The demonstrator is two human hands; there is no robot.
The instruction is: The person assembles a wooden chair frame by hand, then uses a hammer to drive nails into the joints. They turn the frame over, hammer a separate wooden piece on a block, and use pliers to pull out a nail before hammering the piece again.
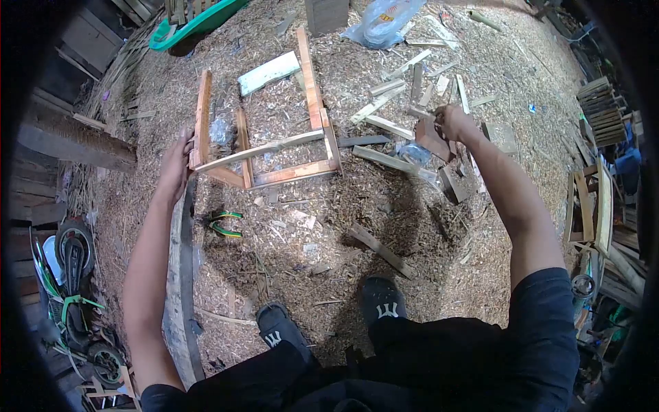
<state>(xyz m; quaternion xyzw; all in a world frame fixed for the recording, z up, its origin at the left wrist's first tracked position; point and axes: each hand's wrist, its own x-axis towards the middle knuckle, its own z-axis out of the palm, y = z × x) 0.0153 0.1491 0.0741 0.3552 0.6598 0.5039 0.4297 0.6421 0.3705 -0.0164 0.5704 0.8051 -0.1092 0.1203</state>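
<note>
My left hand is at the left side of a wooden frame, its fingers wrapped against the frame's left upright. The frame stands on the shavings-covered ground, with a pale strip across its near side. Over to the right, my right hand is closed among wood offcuts, above a brown wooden block. What its fingers hold, if anything, is too small to make out. Pliers with green and yellow handles lie below the frame. A pale board lies at the frame's far side.
Loose wood strips are scattered around my right hand. A clear plastic bag and a green curved object lie at the far side. One stick is near my feet. A long beam runs beside my left arm.
</note>
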